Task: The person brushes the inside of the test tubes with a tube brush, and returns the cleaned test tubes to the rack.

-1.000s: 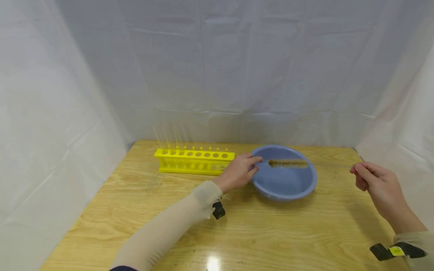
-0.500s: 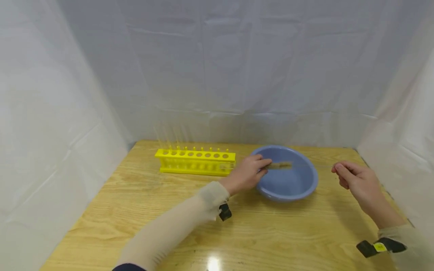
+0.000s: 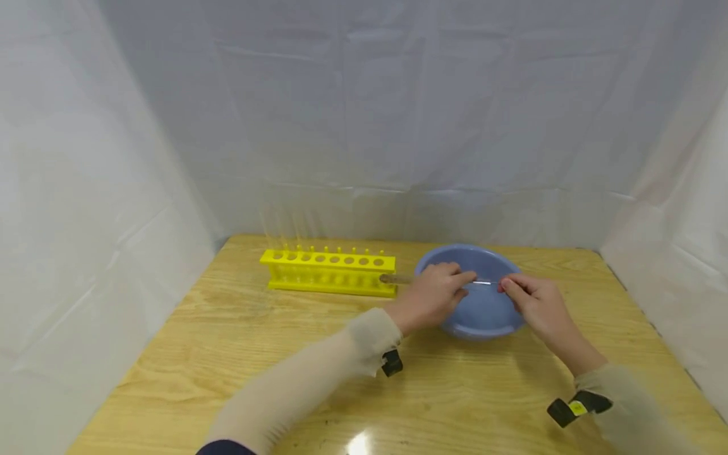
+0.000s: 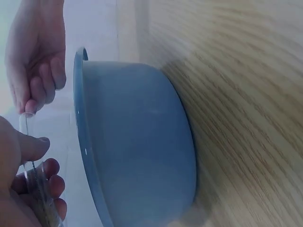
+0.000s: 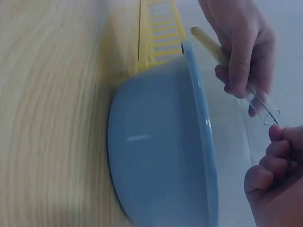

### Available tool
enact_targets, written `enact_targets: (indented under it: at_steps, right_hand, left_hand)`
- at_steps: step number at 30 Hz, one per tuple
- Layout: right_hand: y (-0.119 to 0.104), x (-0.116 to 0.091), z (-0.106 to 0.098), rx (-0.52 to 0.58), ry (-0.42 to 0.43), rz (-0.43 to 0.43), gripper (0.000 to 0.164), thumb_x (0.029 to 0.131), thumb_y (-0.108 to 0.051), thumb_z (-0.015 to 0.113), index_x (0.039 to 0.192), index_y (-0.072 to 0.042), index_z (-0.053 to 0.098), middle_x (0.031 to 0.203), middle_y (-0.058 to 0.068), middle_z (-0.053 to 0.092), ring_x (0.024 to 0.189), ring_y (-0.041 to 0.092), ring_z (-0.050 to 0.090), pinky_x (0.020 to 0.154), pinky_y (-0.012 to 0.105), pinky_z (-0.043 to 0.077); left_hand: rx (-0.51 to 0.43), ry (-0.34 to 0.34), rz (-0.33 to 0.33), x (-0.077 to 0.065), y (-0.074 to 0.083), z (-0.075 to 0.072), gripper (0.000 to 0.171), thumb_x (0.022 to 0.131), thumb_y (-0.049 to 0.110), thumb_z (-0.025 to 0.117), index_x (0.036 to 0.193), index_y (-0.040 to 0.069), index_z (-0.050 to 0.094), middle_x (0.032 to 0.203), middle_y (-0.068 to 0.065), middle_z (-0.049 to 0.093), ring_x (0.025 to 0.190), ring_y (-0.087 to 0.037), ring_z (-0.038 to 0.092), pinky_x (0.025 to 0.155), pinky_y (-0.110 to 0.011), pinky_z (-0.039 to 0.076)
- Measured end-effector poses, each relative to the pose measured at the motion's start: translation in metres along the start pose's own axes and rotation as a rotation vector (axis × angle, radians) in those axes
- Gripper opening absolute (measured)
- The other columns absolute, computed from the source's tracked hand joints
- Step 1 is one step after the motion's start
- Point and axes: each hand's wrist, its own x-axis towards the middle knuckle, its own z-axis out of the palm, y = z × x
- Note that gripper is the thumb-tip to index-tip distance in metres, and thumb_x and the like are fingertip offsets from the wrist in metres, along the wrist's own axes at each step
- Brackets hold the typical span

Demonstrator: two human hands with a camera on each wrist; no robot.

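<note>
Over the blue basin (image 3: 483,319), my left hand (image 3: 430,295) grips a clear glass test tube (image 5: 259,103) lying roughly level. A test tube brush (image 4: 43,204) sits inside the tube, its bristles toward the closed end, which points left toward the rack. My right hand (image 3: 539,308) pinches the end of the brush's thin twisted wire (image 5: 271,115) at the tube's mouth. The fingertips of the right hand are close to the mouth of the tube. Left fingers and thumb wrap the tube's middle and hide part of it.
A yellow test tube rack (image 3: 318,288) stands left of the basin, with a few clear test tubes (image 3: 284,232) upright in its left holes. White sheeting (image 3: 375,126) hangs behind and at both sides of the wooden table (image 3: 455,392).
My right hand has moved left, pushing the brush from outside into the test tube to its closed end. My left hand has shifted slightly right with the tube.
</note>
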Motion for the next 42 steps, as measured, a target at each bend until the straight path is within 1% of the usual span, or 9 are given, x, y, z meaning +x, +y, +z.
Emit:
enact_targets:
  at_steps: [3,9,12,16,20,24,27,32,42]
  right_hand:
    - [-0.005,0.001,0.006,-0.004,-0.005,0.005,0.034,0.106,-0.029,0.051,0.103,-0.001,0.071,0.065,0.006,0.049,0.053,0.015,0.043,0.049,0.03,0.039]
    - [-0.009,-0.001,0.002,0.068,-0.079,0.156,0.037,0.107,-0.027,0.048,0.1,0.003,0.068,0.062,0.002,0.048,0.052,0.016,0.043,0.051,0.031,0.04]
    - [-0.01,-0.003,0.0,0.083,-0.101,0.171,0.038,0.107,-0.026,0.047,0.101,0.005,0.068,0.062,0.0,0.05,0.053,0.016,0.044,0.053,0.031,0.041]
    - [-0.003,-0.009,0.001,-0.024,-0.017,-0.03,0.024,0.103,-0.018,0.056,0.108,0.0,0.071,0.074,-0.005,0.06,0.059,0.01,0.048,0.054,0.025,0.042]
    - [0.008,-0.011,0.002,-0.262,0.159,-0.407,0.015,0.093,-0.009,0.069,0.107,-0.006,0.072,0.077,-0.004,0.057,0.062,0.007,0.047,0.053,0.019,0.037]
    - [0.013,-0.007,-0.001,-0.551,0.319,-0.811,0.024,0.1,-0.025,0.061,0.104,-0.004,0.073,0.082,0.006,0.062,0.066,0.016,0.056,0.054,0.027,0.046]
    - [0.013,-0.004,-0.002,-0.643,0.391,-1.011,0.037,0.105,-0.027,0.052,0.1,0.002,0.073,0.088,0.014,0.067,0.07,0.028,0.063,0.055,0.04,0.052]
    - [0.011,-0.004,-0.002,-0.638,0.437,-1.126,0.033,0.104,-0.018,0.052,0.097,0.007,0.073,0.088,0.019,0.068,0.07,0.034,0.065,0.059,0.044,0.054]
    - [0.001,-0.005,-0.009,-0.654,0.441,-1.22,0.032,0.105,-0.014,0.051,0.094,0.01,0.071,0.086,0.021,0.068,0.065,0.034,0.063,0.052,0.042,0.052]
  left_hand:
    - [0.032,0.027,0.017,0.0,0.003,0.0,0.032,0.103,0.025,0.058,0.133,0.019,0.065,0.102,0.0,0.064,0.085,-0.013,0.061,0.082,-0.026,0.051]
    - [0.155,0.081,0.092,-0.003,0.003,0.002,0.03,0.103,0.026,0.058,0.131,0.021,0.066,0.094,0.001,0.061,0.076,-0.012,0.054,0.072,-0.024,0.047]
    - [0.181,0.122,0.112,-0.004,0.0,0.004,0.029,0.102,0.024,0.058,0.129,0.021,0.066,0.092,0.001,0.061,0.075,-0.014,0.054,0.07,-0.026,0.045]
    - [0.115,0.111,0.073,-0.005,-0.003,0.005,0.031,0.1,0.024,0.061,0.13,0.02,0.067,0.097,0.0,0.063,0.08,-0.015,0.057,0.077,-0.028,0.049]
    - [-0.002,0.032,0.02,-0.007,-0.005,0.003,0.033,0.101,0.025,0.06,0.134,0.019,0.065,0.102,0.001,0.064,0.085,-0.013,0.058,0.081,-0.026,0.05]
    - [-0.089,-0.027,-0.006,-0.008,-0.004,-0.002,0.034,0.104,0.026,0.056,0.137,0.018,0.062,0.107,0.002,0.065,0.088,-0.01,0.058,0.082,-0.024,0.049]
    - [-0.134,-0.046,-0.01,-0.008,-0.002,-0.004,0.034,0.105,0.028,0.054,0.137,0.018,0.062,0.109,0.003,0.065,0.088,-0.007,0.058,0.08,-0.021,0.049]
    - [-0.199,-0.061,0.002,-0.01,0.0,-0.005,0.034,0.106,0.027,0.052,0.137,0.018,0.061,0.112,0.001,0.065,0.088,-0.006,0.057,0.078,-0.018,0.048]
    - [-0.23,-0.081,0.01,-0.012,0.001,-0.007,0.037,0.105,0.026,0.054,0.141,0.019,0.059,0.115,0.002,0.065,0.091,-0.006,0.057,0.08,-0.019,0.047]
